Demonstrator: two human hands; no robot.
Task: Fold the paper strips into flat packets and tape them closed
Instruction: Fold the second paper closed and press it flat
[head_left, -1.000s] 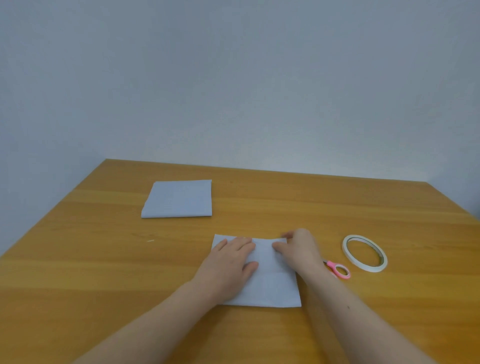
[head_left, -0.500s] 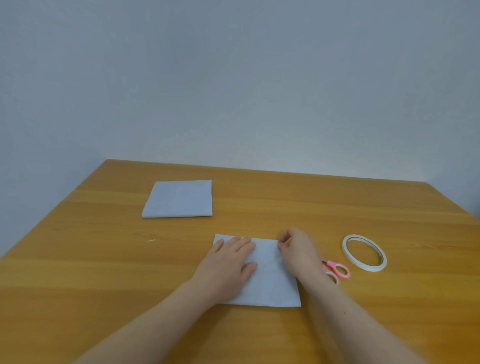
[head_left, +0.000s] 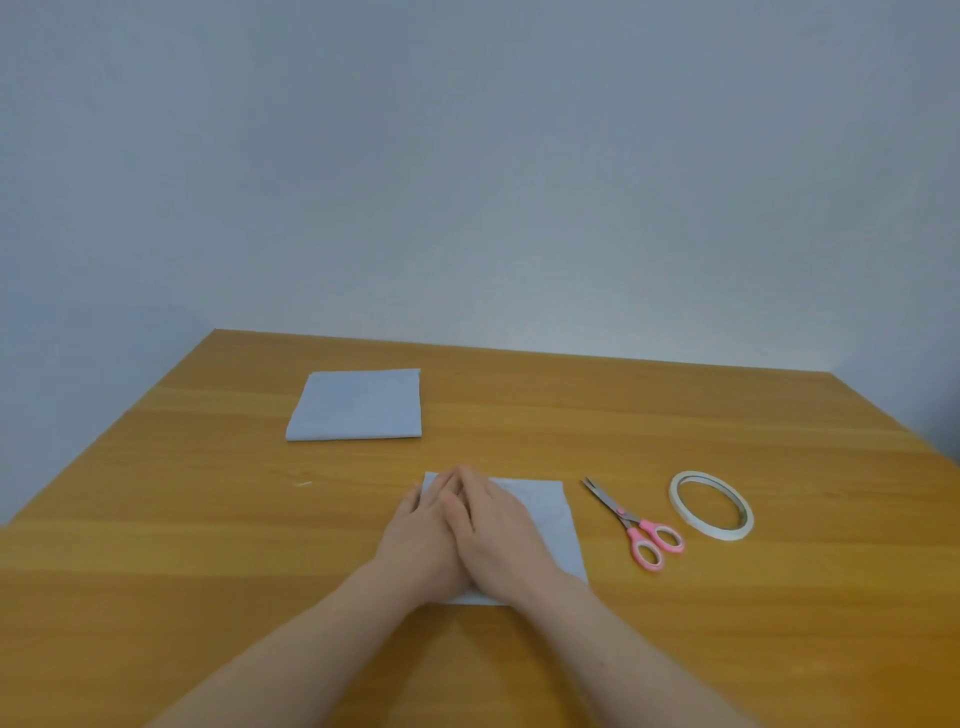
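Observation:
A folded white paper packet (head_left: 553, 514) lies flat on the wooden table (head_left: 208, 519) near its front middle. My left hand (head_left: 421, 535) presses flat on the packet's left part with straight fingers. My right hand (head_left: 498, 530) lies flat beside it, partly over the left hand, fingers straight toward the packet's far left corner. A second folded white packet (head_left: 358, 405) lies further back on the left. To the right of the near packet lie pink-handled scissors (head_left: 631, 522), blades shut, and beyond them a roll of white tape (head_left: 710, 505) flat on the table.
A plain grey wall stands behind the table's far edge. The table's left edge runs diagonally at the left. A tiny white scrap (head_left: 304, 484) lies on the wood left of the near packet.
My right hand slid left from the packet's right top edge to beside and over my left hand, uncovering the scissors. The left hand stayed pressed on the paper.

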